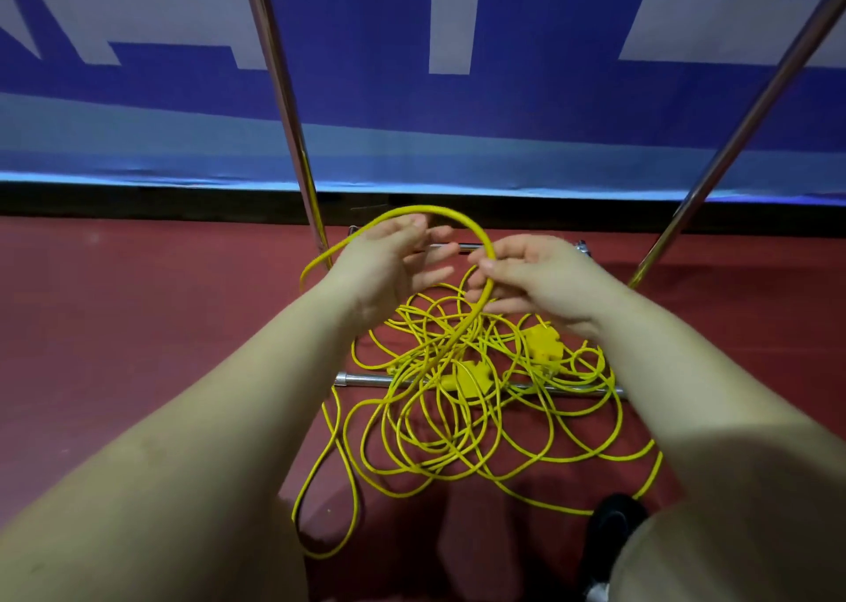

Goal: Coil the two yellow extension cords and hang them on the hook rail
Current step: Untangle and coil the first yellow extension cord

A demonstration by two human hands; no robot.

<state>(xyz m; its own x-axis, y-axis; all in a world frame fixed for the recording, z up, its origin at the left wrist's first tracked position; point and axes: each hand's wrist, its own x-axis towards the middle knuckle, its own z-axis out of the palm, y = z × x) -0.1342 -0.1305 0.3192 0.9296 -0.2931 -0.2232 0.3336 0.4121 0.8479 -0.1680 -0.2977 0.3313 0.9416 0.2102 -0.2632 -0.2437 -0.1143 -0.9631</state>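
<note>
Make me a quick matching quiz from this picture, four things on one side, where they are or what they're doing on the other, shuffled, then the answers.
Things
1. left hand
2. right hand
3. tangled yellow cords
4. horizontal metal bar

Descriptions
A. lies on the red floor under the cord pile
B. holds the right end of the raised cord arc
C. spread in loose loops on the floor
D. holds the arc's left side, near its top

Pairs: 1-D, 2-B, 3-C, 4-A
</note>
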